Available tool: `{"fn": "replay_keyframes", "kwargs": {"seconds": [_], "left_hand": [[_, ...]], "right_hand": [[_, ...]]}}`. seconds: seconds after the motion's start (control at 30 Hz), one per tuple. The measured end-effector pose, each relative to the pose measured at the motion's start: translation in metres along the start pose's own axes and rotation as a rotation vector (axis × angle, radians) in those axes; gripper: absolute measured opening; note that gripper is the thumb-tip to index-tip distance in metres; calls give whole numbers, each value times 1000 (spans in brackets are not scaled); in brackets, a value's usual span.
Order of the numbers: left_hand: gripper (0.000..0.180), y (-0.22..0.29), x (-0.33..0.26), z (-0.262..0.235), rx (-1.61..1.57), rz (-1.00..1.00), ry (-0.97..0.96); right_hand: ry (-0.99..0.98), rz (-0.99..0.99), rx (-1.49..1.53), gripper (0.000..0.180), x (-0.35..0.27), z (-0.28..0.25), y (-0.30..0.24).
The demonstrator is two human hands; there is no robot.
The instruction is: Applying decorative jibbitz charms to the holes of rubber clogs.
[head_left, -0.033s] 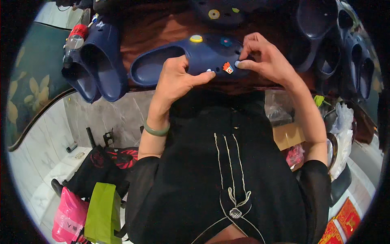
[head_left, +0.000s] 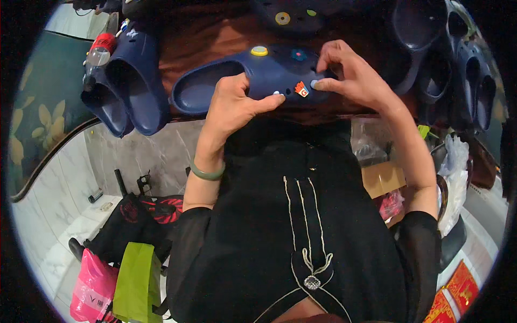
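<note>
A navy foam clog (head_left: 269, 75) lies sideways on the brown-covered table, its heel to the left. My left hand (head_left: 229, 107) grips it by the near side, fingers tucked into the foot opening and thumb along the edge. My right hand (head_left: 358, 81) is closed around the toe end, its index finger on top and thumb on the near side. On the clog sit a yellow-and-white round charm (head_left: 259, 51), a blue flower charm (head_left: 298, 54) and a red fries charm (head_left: 301, 89). Whether something small lies under the right fingers is hidden.
A pair of navy clogs (head_left: 132, 81) stands at the left, beside a red-labelled bottle (head_left: 102, 48). More dark clogs (head_left: 474, 81) line the right side, and one with charms (head_left: 285, 21) lies at the far edge. Pink (head_left: 91, 285) and green bags (head_left: 134, 280) lie below left.
My right hand has shifted up very slightly at the clog's toe. My left hand and the clog look nearly still.
</note>
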State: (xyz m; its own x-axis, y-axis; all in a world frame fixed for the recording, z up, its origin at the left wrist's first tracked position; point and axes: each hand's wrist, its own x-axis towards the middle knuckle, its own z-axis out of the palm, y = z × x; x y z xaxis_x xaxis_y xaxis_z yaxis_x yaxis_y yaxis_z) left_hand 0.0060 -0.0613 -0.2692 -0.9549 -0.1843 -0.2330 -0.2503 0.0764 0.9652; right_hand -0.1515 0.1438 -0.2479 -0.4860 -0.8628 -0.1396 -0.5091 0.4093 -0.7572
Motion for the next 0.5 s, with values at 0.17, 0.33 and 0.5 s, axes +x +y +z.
{"fn": "replay_keyframes", "kwargs": {"seconds": [0.17, 0.33, 0.5], "left_hand": [[25, -11, 2, 4, 19, 134, 52], [25, -4, 0, 5, 107, 138, 59], [24, -7, 0, 6, 153, 196, 59]], "right_hand": [[-102, 135, -70, 44, 8, 2, -12], [32, -58, -181, 31, 4, 18, -1], [87, -42, -186, 25, 4, 24, 0]]}}
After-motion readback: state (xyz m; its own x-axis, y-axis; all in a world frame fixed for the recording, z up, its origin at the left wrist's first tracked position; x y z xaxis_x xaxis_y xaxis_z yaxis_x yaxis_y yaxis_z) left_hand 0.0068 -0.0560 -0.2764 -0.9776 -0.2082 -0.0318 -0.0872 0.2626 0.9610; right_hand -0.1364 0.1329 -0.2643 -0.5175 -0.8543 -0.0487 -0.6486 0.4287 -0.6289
